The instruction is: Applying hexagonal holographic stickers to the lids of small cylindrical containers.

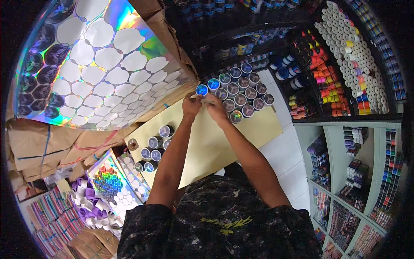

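My left hand [192, 103] and my right hand [212, 103] are close together over the far edge of a pale yellow tabletop [207, 142]. Both touch or nearly touch a thread spool with a shiny blue round label [201, 90]; whether the fingers grip it cannot be made out. This spool stands at the left end of a tight group of upright spools with round end labels [240, 99]. A second blue-shining spool [213, 84] is just beside it. Nearer my left forearm, a smaller group of dark spools with white-rimmed ends [155, 142] stands on the table's left part.
A roll of tape [132, 144] lies at the table's left edge. Large holographic label sheets [119, 69] rest on brown paper-wrapped packages [42, 145] at left. Purple and white cones [89, 204] are heaped below. Shelves with thread spools [352, 61] line the right, beyond white floor tiles [291, 174].
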The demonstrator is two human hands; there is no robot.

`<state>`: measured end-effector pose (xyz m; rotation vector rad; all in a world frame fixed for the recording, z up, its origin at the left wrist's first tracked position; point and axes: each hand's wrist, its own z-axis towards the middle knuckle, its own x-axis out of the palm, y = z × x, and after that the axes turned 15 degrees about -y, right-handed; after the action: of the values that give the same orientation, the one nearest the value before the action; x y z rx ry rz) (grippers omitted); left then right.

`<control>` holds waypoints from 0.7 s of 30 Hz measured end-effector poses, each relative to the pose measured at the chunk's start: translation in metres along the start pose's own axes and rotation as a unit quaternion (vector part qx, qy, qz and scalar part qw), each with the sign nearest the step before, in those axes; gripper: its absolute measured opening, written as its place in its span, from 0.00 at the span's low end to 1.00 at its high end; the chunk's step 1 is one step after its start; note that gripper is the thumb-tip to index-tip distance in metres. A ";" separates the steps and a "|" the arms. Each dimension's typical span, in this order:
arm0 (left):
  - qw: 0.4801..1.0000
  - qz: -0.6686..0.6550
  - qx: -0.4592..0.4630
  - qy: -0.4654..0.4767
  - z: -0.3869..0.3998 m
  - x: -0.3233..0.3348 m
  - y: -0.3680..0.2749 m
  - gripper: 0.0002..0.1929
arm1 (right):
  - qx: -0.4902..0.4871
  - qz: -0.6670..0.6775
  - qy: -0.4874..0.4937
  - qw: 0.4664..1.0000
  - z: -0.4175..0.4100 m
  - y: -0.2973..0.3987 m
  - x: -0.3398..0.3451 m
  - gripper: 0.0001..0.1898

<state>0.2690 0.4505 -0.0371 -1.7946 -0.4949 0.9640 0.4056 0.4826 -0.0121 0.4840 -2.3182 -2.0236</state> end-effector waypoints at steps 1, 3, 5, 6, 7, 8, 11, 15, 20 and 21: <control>1.000 0.015 0.001 0.001 -0.005 0.005 -0.009 0.21 | 0.001 0.000 -0.028 1.000 0.006 -0.017 -0.003 0.25; 0.999 0.033 -0.001 -0.013 -0.006 -0.008 -0.006 0.20 | 0.001 0.004 -0.041 0.999 0.004 -0.025 0.004 0.24; 0.992 0.090 0.087 -0.017 -0.004 -0.041 0.011 0.20 | 0.015 0.011 -0.033 0.999 -0.013 -0.020 0.012 0.21; 0.980 0.131 0.146 -0.012 -0.019 -0.041 -0.007 0.17 | 0.021 0.004 -0.046 0.999 -0.014 -0.036 0.002 0.21; 0.975 0.125 0.184 -0.008 -0.017 -0.057 -0.002 0.16 | 0.027 0.044 -0.032 0.998 -0.018 -0.039 0.005 0.20; 0.968 0.120 0.222 -0.004 -0.012 -0.075 0.001 0.14 | 0.034 0.084 -0.018 0.996 -0.023 -0.042 0.007 0.18; 0.956 0.206 0.207 0.028 0.000 -0.139 0.013 0.12 | 0.067 0.103 0.046 0.991 -0.044 -0.034 0.016 0.16; 0.906 0.379 0.171 0.078 0.001 -0.197 0.012 0.22 | 0.056 0.063 0.137 0.987 -0.066 -0.032 0.029 0.18; 0.906 0.347 0.192 0.145 0.000 -0.211 0.009 0.23 | 0.037 -0.003 0.186 0.982 -0.091 -0.040 0.056 0.21; 0.903 0.340 0.199 0.171 -0.001 -0.211 0.010 0.21 | 0.035 -0.004 0.188 0.982 -0.095 -0.042 0.058 0.21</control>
<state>0.1423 0.2979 0.0353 -1.7154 0.5630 1.0728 0.3803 0.3720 -0.0482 0.8003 -2.1614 -1.6778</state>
